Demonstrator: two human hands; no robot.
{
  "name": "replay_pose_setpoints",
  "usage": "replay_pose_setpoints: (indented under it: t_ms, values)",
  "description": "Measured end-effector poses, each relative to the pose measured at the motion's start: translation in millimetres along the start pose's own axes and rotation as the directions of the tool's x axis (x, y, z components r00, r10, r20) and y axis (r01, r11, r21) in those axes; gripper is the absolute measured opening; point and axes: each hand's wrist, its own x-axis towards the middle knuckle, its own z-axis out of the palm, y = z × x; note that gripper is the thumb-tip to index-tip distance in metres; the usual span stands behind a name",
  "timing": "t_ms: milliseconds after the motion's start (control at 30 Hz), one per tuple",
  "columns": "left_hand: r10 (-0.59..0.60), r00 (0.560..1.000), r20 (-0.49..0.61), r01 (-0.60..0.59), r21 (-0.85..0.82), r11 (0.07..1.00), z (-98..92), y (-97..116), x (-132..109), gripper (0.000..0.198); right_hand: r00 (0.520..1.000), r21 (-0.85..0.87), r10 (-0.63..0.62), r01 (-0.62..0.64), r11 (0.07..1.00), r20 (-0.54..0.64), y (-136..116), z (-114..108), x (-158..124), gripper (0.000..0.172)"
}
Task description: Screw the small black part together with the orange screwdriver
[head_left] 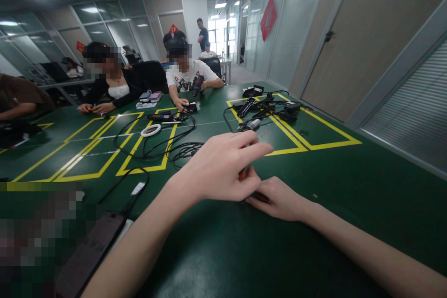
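My left hand (223, 165) reaches across the green table (342, 195) with its fingers curled and pinched round a small red object (241, 174) that it mostly hides. My right hand (279, 198) lies just behind and under it, its fingers pressed onto a small dark piece (261, 197) on the table surface. The two hands touch each other. What the red and dark pieces are cannot be made out.
Black cables (164, 142) and a white ring (151, 130) lie inside yellow taped boxes. A pile of black tools (268, 104) sits at far right. A dark flat device (91, 253) lies near left. Two seated people (185, 79) work across the table; another stands behind.
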Motion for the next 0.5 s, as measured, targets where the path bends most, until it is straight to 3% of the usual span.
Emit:
replay_pose_setpoints:
  t_ms: [500]
  values:
    - [-0.014,1.0,0.014,0.013,0.036,0.999,-0.5,-0.1,0.2,0.039,1.0,-0.01,-0.007,0.007,1.0,0.016,-1.2,-1.7,-0.4,0.029]
